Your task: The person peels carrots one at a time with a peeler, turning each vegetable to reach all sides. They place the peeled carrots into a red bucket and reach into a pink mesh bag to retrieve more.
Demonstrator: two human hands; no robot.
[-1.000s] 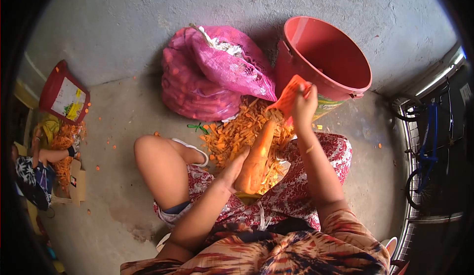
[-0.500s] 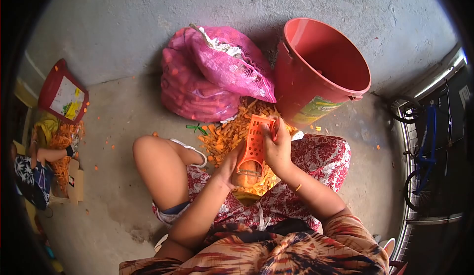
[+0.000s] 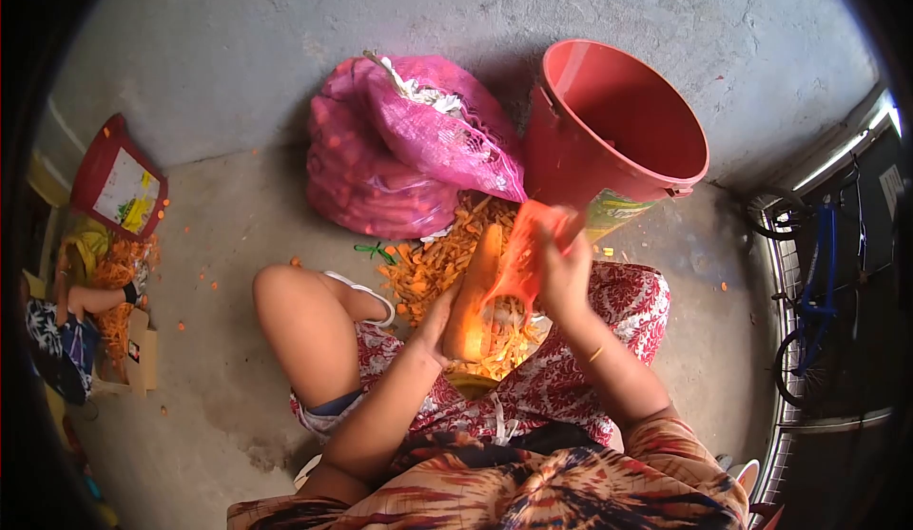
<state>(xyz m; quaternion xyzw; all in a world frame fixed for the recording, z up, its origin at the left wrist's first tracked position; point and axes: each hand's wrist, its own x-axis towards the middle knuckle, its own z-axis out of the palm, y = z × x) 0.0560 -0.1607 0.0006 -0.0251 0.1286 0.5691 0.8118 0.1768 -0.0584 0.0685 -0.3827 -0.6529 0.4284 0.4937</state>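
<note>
Biggest change vs. half a sec ago: the orange peeler [image 3: 530, 250] is off the top of the carrot [image 3: 471, 307]. Then it lay flat along it, blade bar across the near end; now we see it swung to the R side, tilted and motion-blurred, w/ the carrot's upper face bare again. Its lower edge overlaps the carrot's side in our view, but we can't tell if they touch.

The carrot itself has hardly shifted: it's in the L hand [image 3: 439, 326], thick end toward the body, tip pointing away, above the yellow container [image 3: 471, 385] full of peelings btwn the legs. L fingers are curled round its L side near the thick end; some are hidden behind it, so exact grip = can't tell. R hand [image 3: 566, 273] is closed on the peeler's handle, fingers bunched tight, tho blur hides the detail.

For the work in hand, we judge this a gap btwn strokes: carrot steady, tool clear of the top face. We can't make out how much skin is left on it.

Rest is as it was: pile of peelings [image 3: 414, 278] just beyond the hands, pink mesh sack [image 3: 380, 164] behind it, big red bucket [image 3: 566, 154] to the sack's R, a bit of green tie [image 3: 374, 249] near the pile's L edge.
</note>
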